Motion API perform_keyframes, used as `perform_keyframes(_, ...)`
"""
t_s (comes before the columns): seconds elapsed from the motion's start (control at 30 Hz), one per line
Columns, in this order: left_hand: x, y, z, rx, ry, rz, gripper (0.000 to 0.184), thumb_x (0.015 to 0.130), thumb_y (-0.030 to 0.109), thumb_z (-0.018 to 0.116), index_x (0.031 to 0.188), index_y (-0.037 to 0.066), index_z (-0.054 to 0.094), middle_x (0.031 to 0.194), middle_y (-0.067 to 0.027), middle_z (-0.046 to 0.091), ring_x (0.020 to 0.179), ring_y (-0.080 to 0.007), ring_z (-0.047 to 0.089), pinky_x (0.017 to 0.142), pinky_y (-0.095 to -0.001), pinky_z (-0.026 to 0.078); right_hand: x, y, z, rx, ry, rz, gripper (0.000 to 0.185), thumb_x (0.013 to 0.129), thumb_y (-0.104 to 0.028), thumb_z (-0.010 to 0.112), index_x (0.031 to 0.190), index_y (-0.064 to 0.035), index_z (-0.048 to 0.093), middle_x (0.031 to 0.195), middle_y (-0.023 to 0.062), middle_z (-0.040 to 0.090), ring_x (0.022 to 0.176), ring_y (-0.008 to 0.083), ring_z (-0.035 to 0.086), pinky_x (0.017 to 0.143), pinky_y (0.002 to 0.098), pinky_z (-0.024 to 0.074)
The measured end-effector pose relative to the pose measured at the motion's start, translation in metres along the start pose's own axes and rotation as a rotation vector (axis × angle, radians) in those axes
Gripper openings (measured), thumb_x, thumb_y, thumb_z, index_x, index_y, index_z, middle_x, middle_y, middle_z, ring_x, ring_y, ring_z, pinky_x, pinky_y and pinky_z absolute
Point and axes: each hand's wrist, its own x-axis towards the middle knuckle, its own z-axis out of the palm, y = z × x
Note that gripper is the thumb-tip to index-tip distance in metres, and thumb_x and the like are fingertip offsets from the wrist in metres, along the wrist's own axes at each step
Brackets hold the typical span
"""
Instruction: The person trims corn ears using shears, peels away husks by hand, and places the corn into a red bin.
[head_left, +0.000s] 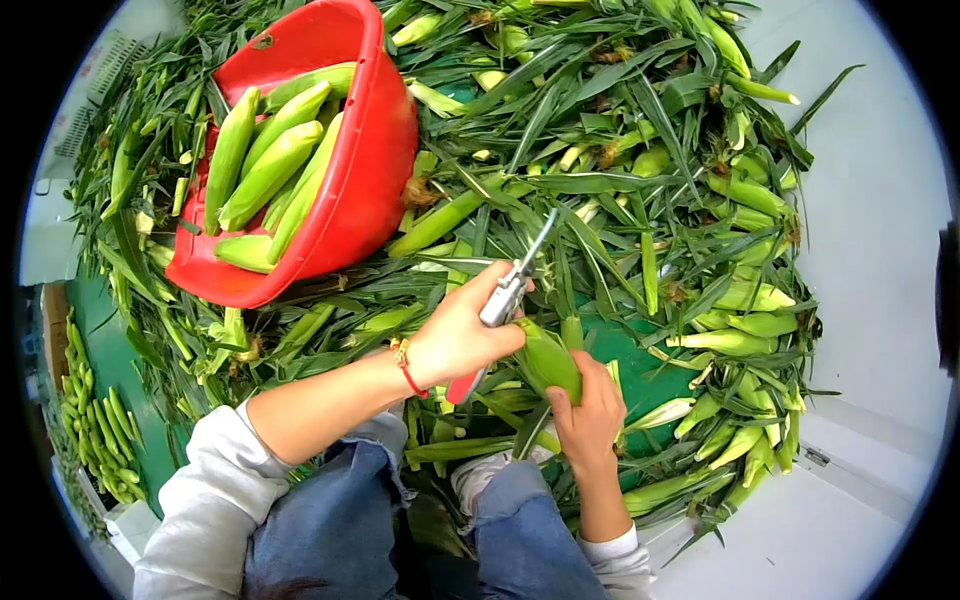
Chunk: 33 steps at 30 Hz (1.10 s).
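Note:
My left hand (462, 332), with a red cord bracelet at the wrist, is closed around pruning shears (506, 296). Their metal blade points up and away from me, and a red handle end shows below the palm. In my right hand (592, 405) is a green ear of corn (547, 362), still in its husk and tilted, its upper end beside the fingers of my left hand. Whether the blade touches any corn, I cannot tell; it is over the loose leaves (600, 255). Part of the ear is hidden by my right fingers.
A red plastic basin (385, 150) with several husked ears stands tilted at the upper left. Corn ears (735, 340) and leaves cover much of the green floor (645, 355). More ears (100, 430) lie at the far left. A pale wall (870, 300) borders the right.

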Motion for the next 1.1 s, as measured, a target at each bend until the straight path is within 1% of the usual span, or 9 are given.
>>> perform_keyframes(0.13,-0.005,0.01,0.0,-0.731,0.032,-0.399,0.04,0.073,-0.005,0.055,0.111,0.01,0.052,0.083,-0.0007,0.053,0.069,-0.0103,0.056,0.062,-0.0276,0.052,0.009,0.002,0.018,0.147,0.153,-0.056,0.055,0.087,-0.047,0.053,0.114,0.0005,0.052,0.103,0.0186,0.056,0.092,0.0354,0.053,0.08,0.0393,0.0434)
perform_keyframes(0.43,-0.01,0.045,0.019,-0.716,0.006,-0.288,0.036,0.071,-0.005,0.057,0.105,0.008,0.052,0.088,-0.0025,0.054,0.071,-0.0119,0.057,0.059,-0.0282,0.053,0.048,-0.026,-0.006,0.352,0.331,-0.091,0.025,0.083,-0.018,0.063,0.074,-0.0002,0.047,0.063,0.0107,0.042,0.052,0.0254,0.043,0.05,0.0316,0.0359)
perform_keyframes(0.57,-0.013,0.039,0.02,-0.786,0.06,-0.421,0.034,0.071,-0.005,0.052,0.103,0.009,0.052,0.081,-0.0027,0.055,0.067,-0.0132,0.056,0.056,-0.0278,0.051,0.042,-0.019,-0.005,0.783,0.21,0.125,0.021,0.096,-0.019,0.043,0.086,-0.0015,0.048,0.076,0.0017,0.05,0.065,0.0106,0.047,0.059,0.0261,0.0398)
perform_keyframes(0.67,-0.013,0.026,0.021,-0.913,0.044,-0.415,0.033,0.071,-0.005,0.05,0.102,0.008,0.053,0.079,-0.0033,0.055,0.064,-0.0139,0.053,0.053,-0.0282,0.048,0.04,-0.016,0.012,1.329,0.286,0.407,0.018,0.095,-0.019,0.047,0.094,-0.0008,0.049,0.08,0.0026,0.053,0.068,0.0074,0.048,0.061,0.023,0.0402)
perform_keyframes(0.8,-0.013,0.017,0.017,-1.133,-0.015,-0.374,0.033,0.071,-0.001,0.047,0.102,0.008,0.053,0.078,-0.0046,0.055,0.06,-0.0147,0.049,0.053,-0.0263,0.042,0.044,-0.015,0.015,1.762,0.294,0.59,0.025,0.097,-0.025,0.044,0.107,-0.0032,0.048,0.096,0.0066,0.057,0.085,0.0146,0.059,0.076,0.0306,0.0497)
perform_keyframes(0.93,-0.014,0.001,0.007,-1.247,-0.132,-0.301,0.033,0.073,-0.001,0.046,0.104,0.01,0.052,0.084,-0.004,0.056,0.067,-0.0155,0.055,0.057,-0.029,0.047,0.042,-0.025,0.02,1.522,0.273,0.585,0.041,0.098,-0.042,0.034,0.11,-0.0044,0.044,0.1,0.0086,0.056,0.09,0.0206,0.059,0.08,0.0351,0.0493)
perform_keyframes(0.97,-0.018,0.001,0.007,-1.157,-0.079,-0.302,0.034,0.074,-0.001,0.047,0.106,0.01,0.052,0.085,-0.0038,0.056,0.07,-0.016,0.058,0.062,-0.0292,0.05,0.045,-0.02,0.025,1.524,0.236,0.262,0.052,0.091,-0.039,0.054,0.124,-0.0027,0.037,0.105,0.0096,0.055,0.094,0.0204,0.057,0.081,0.0335,0.0482)
perform_keyframes(1.07,-0.024,0.024,0.007,-0.912,-0.031,-0.286,0.032,0.083,0.005,0.062,0.111,0.01,0.049,0.096,-0.0062,0.059,0.08,-0.0167,0.061,0.07,-0.0304,0.053,0.042,-0.04,0.003,1.069,-0.002,0.035,0.075,0.076,-0.022,0.074,0.133,-0.0017,0.031,0.11,0.0103,0.058,0.099,0.0188,0.056,0.088,0.0317,0.0441)
perform_keyframes(1.1,-0.026,0.022,0.003,-0.864,-0.098,-0.197,0.037,0.081,0.008,0.065,0.114,0.007,0.048,0.108,-0.0101,0.061,0.094,-0.0205,0.06,0.079,-0.0343,0.049,0.042,-0.036,0.0,1.025,-0.144,0.185,0.099,0.064,-0.013,0.082,0.141,-0.0025,0.021,0.116,0.0127,0.056,0.103,0.0201,0.055,0.089,0.0332,0.0441)
